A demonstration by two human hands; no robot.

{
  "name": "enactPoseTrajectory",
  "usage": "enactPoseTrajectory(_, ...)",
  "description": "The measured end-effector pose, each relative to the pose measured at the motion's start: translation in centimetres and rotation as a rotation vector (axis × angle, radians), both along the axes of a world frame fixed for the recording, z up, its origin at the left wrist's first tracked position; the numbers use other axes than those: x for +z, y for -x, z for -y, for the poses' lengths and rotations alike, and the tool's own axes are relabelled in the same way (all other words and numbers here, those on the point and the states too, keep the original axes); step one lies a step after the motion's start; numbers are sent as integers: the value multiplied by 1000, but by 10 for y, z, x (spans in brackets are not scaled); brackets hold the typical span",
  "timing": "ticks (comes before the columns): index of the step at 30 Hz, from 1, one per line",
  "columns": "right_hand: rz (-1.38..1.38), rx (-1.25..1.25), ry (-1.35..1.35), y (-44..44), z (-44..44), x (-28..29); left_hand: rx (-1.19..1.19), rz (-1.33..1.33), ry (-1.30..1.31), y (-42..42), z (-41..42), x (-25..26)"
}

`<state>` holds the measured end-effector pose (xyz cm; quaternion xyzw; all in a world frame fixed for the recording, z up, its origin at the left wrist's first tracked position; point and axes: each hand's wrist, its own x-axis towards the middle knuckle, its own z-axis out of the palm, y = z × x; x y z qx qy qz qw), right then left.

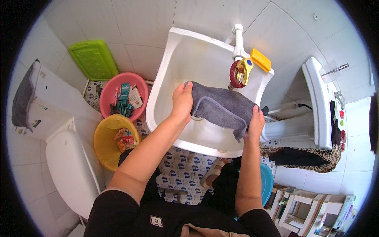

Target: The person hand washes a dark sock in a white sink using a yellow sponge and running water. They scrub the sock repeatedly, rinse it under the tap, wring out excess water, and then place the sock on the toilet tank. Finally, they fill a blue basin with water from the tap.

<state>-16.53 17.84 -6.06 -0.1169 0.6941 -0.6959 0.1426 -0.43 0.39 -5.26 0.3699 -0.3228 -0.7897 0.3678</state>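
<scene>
A grey cloth [225, 100] with a lighter piped edge is stretched between my two hands, partly folded over at the front. My left hand [182, 100] grips its left end, thumb on top. At the opposite end my right hand [255, 122] pinches it, and one corner hangs below. The cloth is held over a white ceramic utility sink [174, 62], whose drain shows partly beneath it. Just behind the cloth is a tap [241, 72] with a gold lever and a dark red wrap around it. No running water is visible.
On the sink's back right corner lies a yellow-orange bar [260, 60]. To the left are a pink basin [108, 97], a yellow bin [102, 145] with wrappers, and a toilet [69, 169]. A pedestal washbasin [315, 100] and a white shelf [302, 207] are at the right.
</scene>
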Motion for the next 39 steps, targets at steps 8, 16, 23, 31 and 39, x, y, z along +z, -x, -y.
enactPoseTrajectory(8,127,15,126,3,0,14,7,-3,-6,-1,9,14)
enactPoseTrajectory(16,-63,65,151,-19,-3,63,-411,751,684,-9,26,-17)
enactPoseTrajectory(23,-294,467,-224,-59,5,73,-564,216,1089,-1,1,3)
enactPoseTrajectory(31,-284,745,-342,-61,2,82,-916,-13,806,-12,-8,25)
enactPoseTrajectory(39,-349,588,-363,-51,-2,80,-952,30,462,-7,-6,20)
